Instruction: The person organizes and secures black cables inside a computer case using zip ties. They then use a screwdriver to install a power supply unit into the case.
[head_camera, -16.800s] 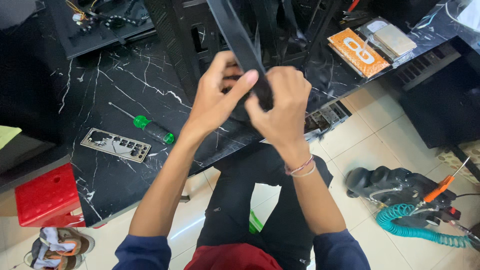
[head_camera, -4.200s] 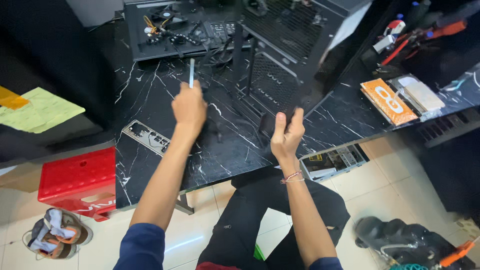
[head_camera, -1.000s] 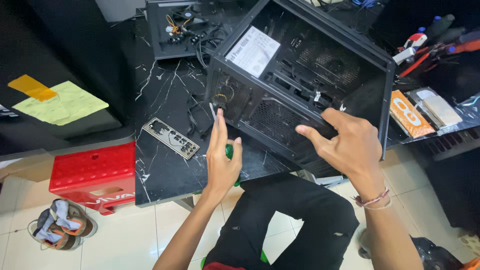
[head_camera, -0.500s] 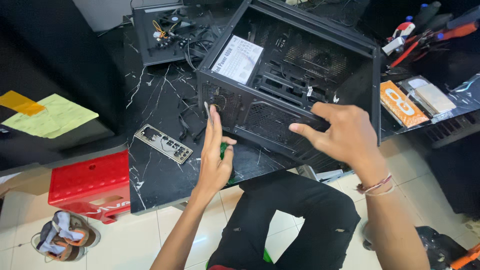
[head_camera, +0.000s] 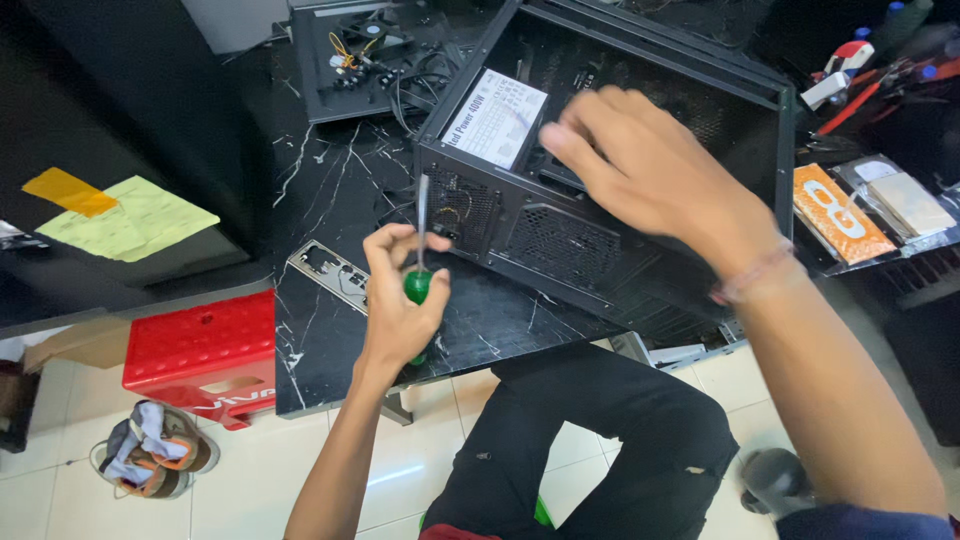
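Gripping a green-handled screwdriver (head_camera: 418, 285), the left hand (head_camera: 400, 305) sits at the near edge of the black marble-patterned counter (head_camera: 330, 190), fingers wrapped around the handle. The shaft points away from the person, and its tip meets the near left corner of the black computer case (head_camera: 600, 200), which lies on its side on the counter. Just left of the left hand lies a silver port shield plate (head_camera: 325, 272), flat on the counter. The right hand (head_camera: 650, 175) hovers over the open case with fingers loosely spread and curled downward, holding nothing; motion blur hides whether the fingertips touch the frame. Inside the case, at its far left, a power supply with a white label (head_camera: 495, 118) is visible. Farther left on the counter stands a second open chassis with loose cables (head_camera: 360, 60). To the right of the case lies an orange packet (head_camera: 840, 212). A red plastic stool (head_camera: 200, 350) stands on the floor, near left.
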